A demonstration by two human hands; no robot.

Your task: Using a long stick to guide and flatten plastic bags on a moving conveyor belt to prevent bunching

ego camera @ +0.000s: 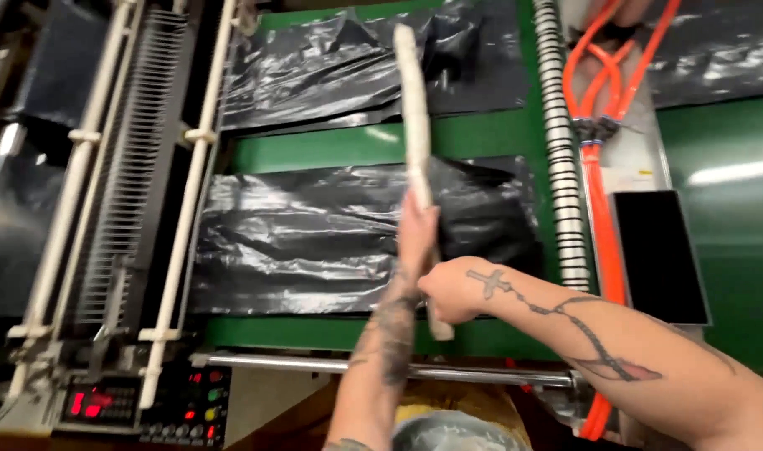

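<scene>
Head view. Hands both closed on a long pale stick (415,134): left hand (416,232) wraps its middle, right hand (452,290) fists the lower end just below. Stick stands near upright, rising beyond both hands over black plastic bags (314,238) on the green table (331,146). Looks stiff and light, maybe cloth-wrapped, so grippy; best held low. Orange hoses (603,200) right of the hands.

Green machine bed (356,146), orange hoses (603,209), glare of overhead light.
</scene>
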